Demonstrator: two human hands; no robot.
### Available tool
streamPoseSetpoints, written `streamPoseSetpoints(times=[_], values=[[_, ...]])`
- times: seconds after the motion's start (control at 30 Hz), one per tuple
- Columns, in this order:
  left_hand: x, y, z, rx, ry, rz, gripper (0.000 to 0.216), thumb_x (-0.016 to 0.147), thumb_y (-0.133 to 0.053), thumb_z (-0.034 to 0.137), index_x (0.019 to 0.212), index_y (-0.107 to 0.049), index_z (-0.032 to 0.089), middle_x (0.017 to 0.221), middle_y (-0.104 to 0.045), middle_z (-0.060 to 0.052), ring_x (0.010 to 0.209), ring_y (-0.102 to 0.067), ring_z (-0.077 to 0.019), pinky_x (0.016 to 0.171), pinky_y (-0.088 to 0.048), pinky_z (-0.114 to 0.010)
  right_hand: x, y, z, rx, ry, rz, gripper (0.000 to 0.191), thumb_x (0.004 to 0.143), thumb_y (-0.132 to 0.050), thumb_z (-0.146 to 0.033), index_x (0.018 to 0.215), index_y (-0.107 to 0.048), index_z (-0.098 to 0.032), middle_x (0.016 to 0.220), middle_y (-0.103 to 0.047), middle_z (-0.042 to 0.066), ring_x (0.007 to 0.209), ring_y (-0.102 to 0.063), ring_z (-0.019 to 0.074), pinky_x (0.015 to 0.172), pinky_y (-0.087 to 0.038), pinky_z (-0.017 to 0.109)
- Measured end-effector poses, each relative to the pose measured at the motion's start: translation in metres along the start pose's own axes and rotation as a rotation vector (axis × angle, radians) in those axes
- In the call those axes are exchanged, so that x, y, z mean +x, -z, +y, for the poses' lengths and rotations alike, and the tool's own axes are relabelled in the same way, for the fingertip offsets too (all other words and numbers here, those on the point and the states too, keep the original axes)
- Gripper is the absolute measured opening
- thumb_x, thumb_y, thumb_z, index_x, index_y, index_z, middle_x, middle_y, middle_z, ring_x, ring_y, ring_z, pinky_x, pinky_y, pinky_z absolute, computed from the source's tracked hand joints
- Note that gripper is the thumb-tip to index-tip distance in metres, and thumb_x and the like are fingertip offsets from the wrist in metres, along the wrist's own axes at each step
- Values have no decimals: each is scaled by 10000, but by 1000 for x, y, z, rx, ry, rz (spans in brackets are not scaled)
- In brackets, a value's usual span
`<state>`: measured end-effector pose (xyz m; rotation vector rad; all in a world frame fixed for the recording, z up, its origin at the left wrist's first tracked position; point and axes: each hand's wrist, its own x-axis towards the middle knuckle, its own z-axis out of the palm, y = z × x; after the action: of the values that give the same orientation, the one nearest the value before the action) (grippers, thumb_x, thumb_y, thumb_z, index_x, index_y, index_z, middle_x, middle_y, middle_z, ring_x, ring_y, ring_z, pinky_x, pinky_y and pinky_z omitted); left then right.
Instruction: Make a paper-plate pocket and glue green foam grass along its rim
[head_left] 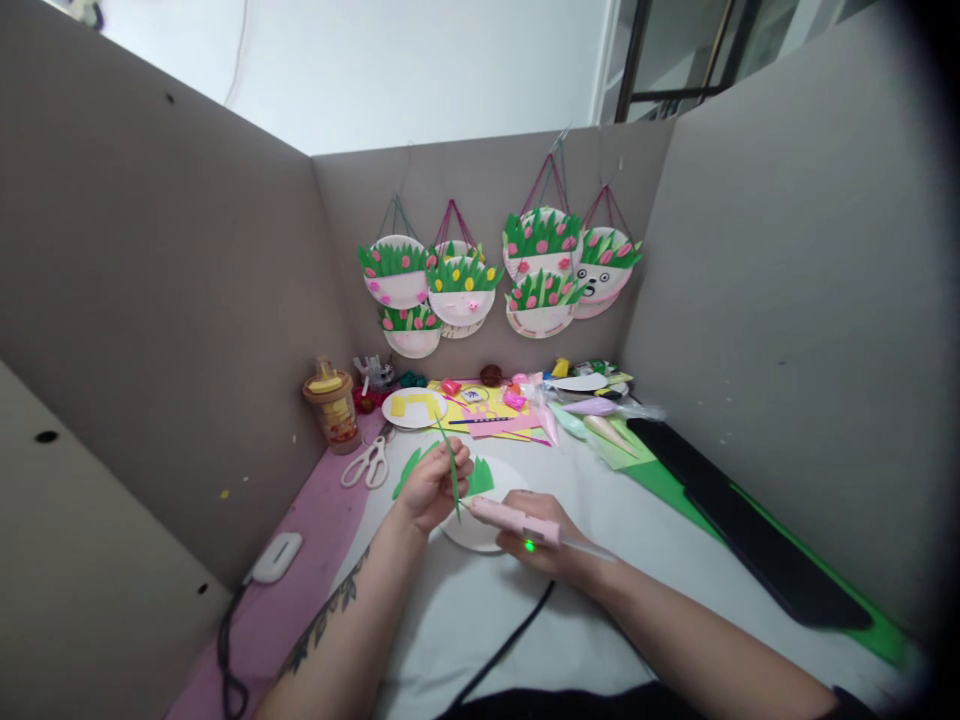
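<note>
My left hand (435,487) pinches a thin green paper strip (451,468) that stands nearly upright over a white paper plate (471,530). My right hand (541,535) is wrapped round a pink glue gun (511,518) with a green light lit; its tip points left at the lower end of the strip. Green paper grass pieces (480,478) lie on the plate behind my left hand.
White scissors (367,465) lie left of the plate, a lidded cup (331,405) beyond them. A second plate with yellow paper (414,407) and craft scraps crowd the back. Finished flower plates (461,285) hang on the rear wall. A black cord (502,650) runs toward me.
</note>
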<state>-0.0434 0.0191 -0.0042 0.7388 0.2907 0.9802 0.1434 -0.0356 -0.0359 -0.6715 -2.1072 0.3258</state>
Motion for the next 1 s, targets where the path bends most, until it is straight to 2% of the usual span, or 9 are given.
streamPoseSetpoints(times=[0.17,0.27,0.4,0.6,0.83,1.0], values=[[-1,1,1,-10,-24,14,290,727,-710,184,759,-423,164,695,-357,38,532,-305,-51,399,-194,-129,-2,-2,3,-15,47,-17,115,845,-509,-270,748,-507,-208,632,-543,0,568,-513,130,530,-384,252],[0,1,3,-27,-24,30,307,709,-723,175,758,-420,167,685,-356,41,525,-304,-51,391,-194,-127,-2,-3,4,-48,94,-31,87,849,-489,-256,816,-555,-208,637,-545,0,571,-510,131,534,-383,252],[0,2,5,-41,-31,49,313,710,-720,166,753,-410,170,676,-361,45,516,-303,-49,386,-199,-130,-1,-3,3,-113,125,-60,209,854,-471,-240,1009,-611,-228,656,-552,-5,573,-510,127,529,-382,241],[1,5,6,-35,-44,58,293,730,-708,174,771,-419,171,675,-375,49,510,-317,-45,386,-219,-129,-1,-1,2,-113,164,-102,367,860,-475,-250,1214,-575,-244,684,-575,4,596,-525,126,547,-400,233],[3,8,6,-28,-55,76,278,734,-705,172,790,-433,172,672,-385,51,506,-334,-39,384,-209,-125,-2,-1,3,-48,56,-166,327,853,-488,-297,1136,-635,-222,706,-602,26,616,-548,135,569,-416,244],[3,6,7,-20,-62,100,282,723,-716,180,799,-445,173,666,-405,55,492,-337,-34,379,-210,-126,-5,4,4,151,-70,-155,265,819,-555,-349,1020,-665,-218,735,-616,28,659,-558,151,620,-443,266]])
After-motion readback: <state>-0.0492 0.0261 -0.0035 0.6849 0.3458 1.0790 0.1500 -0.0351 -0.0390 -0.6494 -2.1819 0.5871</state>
